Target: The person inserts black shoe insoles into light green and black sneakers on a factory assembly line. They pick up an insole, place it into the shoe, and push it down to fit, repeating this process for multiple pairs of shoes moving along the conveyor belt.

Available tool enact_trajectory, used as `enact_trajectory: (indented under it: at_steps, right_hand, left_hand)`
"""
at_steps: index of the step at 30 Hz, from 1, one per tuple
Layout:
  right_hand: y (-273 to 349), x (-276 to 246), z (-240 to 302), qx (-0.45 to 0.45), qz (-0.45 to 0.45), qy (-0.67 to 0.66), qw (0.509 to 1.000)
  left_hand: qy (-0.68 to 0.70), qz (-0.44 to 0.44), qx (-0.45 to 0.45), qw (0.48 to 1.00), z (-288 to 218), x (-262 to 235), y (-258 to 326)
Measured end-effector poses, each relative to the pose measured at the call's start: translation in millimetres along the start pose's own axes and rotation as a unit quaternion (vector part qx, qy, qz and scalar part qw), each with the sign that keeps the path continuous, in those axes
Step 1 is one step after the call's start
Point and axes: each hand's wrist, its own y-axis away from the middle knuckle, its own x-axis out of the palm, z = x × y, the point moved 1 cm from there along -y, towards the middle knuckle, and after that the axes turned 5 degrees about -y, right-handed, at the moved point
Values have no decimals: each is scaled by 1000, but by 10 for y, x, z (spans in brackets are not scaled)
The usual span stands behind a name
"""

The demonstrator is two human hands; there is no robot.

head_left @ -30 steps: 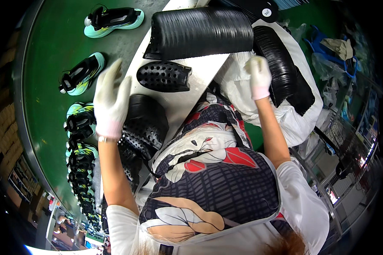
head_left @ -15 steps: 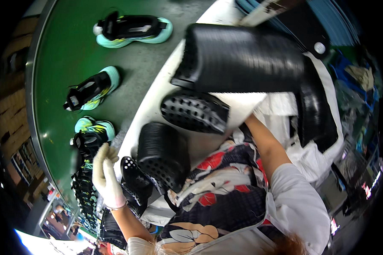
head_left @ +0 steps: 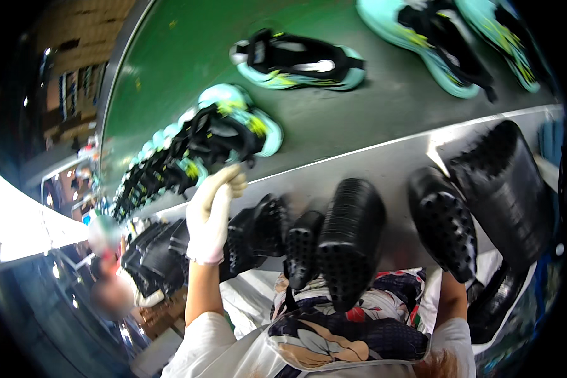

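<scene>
Beside the bunched shoes (head_left: 228, 135) on the green surface (head_left: 183, 60), my left hand (head_left: 211, 217) holds its fingers partly curled, any grip unclear, while nested black shells (head_left: 354, 223) rest along the metal ledge (head_left: 397, 189), seemingly for easy reach, hiding my right hand, its grip unknowable

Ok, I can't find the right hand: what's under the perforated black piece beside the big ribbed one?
The right forearm reaches beneath the perforated black piece; the right hand is covered, so whether it holds anything is hidden.
</scene>
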Motion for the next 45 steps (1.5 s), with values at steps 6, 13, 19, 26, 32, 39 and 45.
enact_trajectory:
  at_steps: [6,13,19,26,32,39,45]
  right_hand:
    - [111,-109,-283,8,46,45,998]
    - [119,-223,-448,21,79,77,994]
    - [61,10,-297,9,124,72,990]
    - [279,142,-286,13,148,61,987]
    - [676,174,-521,75,0,-10,997]
    - [1988,-1804,1216,105,-189,-401,890]
    - [2590,-2758,2193,84,-191,-612,763]
  left_hand:
    - [57,-46,-25,997,217,-191,30]
    - [-306,-282,-8,909,963,-917,-253]
    - [-296,-182,-253,903,1537,-1481,-680]
    - [-289,-267,-124,911,1893,-1119,-994]
    - [-189,-191,-147,952,1681,-879,-1255]
    - [-330,-134,-33,934,1286,-1350,-1259]
    - [-160,-80,319,931,-607,-359,-132]
